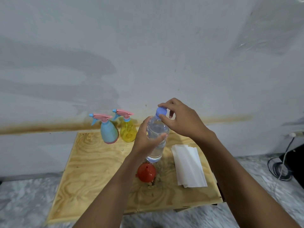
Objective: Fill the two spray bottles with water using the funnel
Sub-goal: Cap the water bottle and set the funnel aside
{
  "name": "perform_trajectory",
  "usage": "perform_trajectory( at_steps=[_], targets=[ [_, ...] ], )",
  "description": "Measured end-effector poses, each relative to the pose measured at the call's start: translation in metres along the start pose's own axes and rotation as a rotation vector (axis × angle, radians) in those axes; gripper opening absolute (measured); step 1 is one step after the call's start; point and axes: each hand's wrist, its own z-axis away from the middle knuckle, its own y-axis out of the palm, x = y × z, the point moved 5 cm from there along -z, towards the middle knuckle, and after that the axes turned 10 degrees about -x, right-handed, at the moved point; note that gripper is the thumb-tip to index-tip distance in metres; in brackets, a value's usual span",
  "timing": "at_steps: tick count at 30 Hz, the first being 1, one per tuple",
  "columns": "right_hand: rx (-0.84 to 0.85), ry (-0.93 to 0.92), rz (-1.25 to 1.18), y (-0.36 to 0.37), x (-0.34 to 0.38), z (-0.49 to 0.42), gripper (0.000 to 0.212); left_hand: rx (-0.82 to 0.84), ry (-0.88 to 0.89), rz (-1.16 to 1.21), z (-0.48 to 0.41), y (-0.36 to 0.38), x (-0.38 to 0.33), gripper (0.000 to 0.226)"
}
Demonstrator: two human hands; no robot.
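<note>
- Pale plywood table (92, 170) against a stained grey wall (148, 55)
- Left hand (144, 142) wraps around a clear plastic water bottle (158, 127)
- Right hand (181, 120) pinches its blue screw cap (160, 111)
- Red plastic funnel (146, 173) lies near the bottle's base, with white paper sheets (189, 165) to its right
- Blue spray bottle (109, 132) and yellow spray bottle (128, 130) stand side by side at the far edge

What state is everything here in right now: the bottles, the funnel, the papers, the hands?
Water bottle: upright, holds water, capped.
Cap: on the water bottle.
Blue sprayer: upright, spray head on.
Yellow sprayer: upright, spray head on.
Funnel: on the table, in no bottle.
Papers: stacked flat on the table.
Left hand: grips the water bottle.
Right hand: pinches the cap.
</note>
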Motion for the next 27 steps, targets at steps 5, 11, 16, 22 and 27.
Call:
perform_trajectory(
  at_steps=[5,11,16,22,27],
  targets=[
    [0.034,0.006,0.055,-0.002,0.003,-0.005,0.037,-0.003,-0.011,-0.001,-0.002,0.001,0.003,0.072],
    [0.029,0.078,0.150,-0.005,0.003,-0.009,0.043,-0.008,-0.001,0.002,-0.002,0.001,0.004,0.073],
    [0.125,-0.045,0.143,-0.006,0.008,-0.012,0.039,-0.002,-0.002,0.010,-0.001,0.001,0.002,0.068],
    [0.243,-0.146,0.111,-0.008,0.011,-0.014,0.038,0.007,-0.006,0.023,-0.003,0.000,0.003,0.070],
    [0.238,-0.138,0.071,-0.009,0.006,-0.010,0.040,0.010,-0.021,0.021,-0.003,0.002,0.006,0.073]
  ],
)
